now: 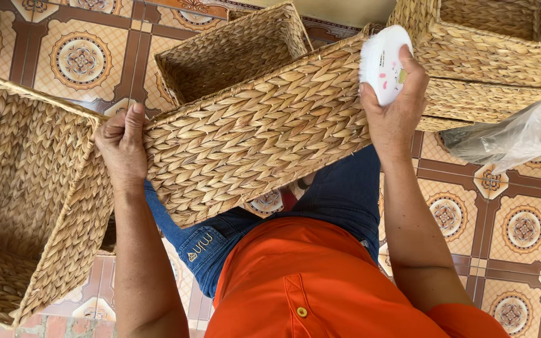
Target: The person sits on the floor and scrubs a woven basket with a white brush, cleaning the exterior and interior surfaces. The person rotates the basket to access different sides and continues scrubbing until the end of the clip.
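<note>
Patterned floor tiles (521,225) are seen underneath. One woven basket (258,134) is gripped at its end by the left hand (122,147), while a white brush (383,62) is clutched against it by the right hand (396,106).

A person in an orange shirt (320,281) and blue jeans (339,194) holds a woven rectangular basket (252,134) across the lap. The left hand (122,145) grips its end, fingers curled over the edge. The right hand (396,103) presses a white brush (382,62) against the basket's opposite end. Beside the left hand stands a larger woven basket (32,206); past the right hand, stacked baskets (489,56) and a clear plastic bag (521,134) rest on the patterned tile floor (521,231).
</note>
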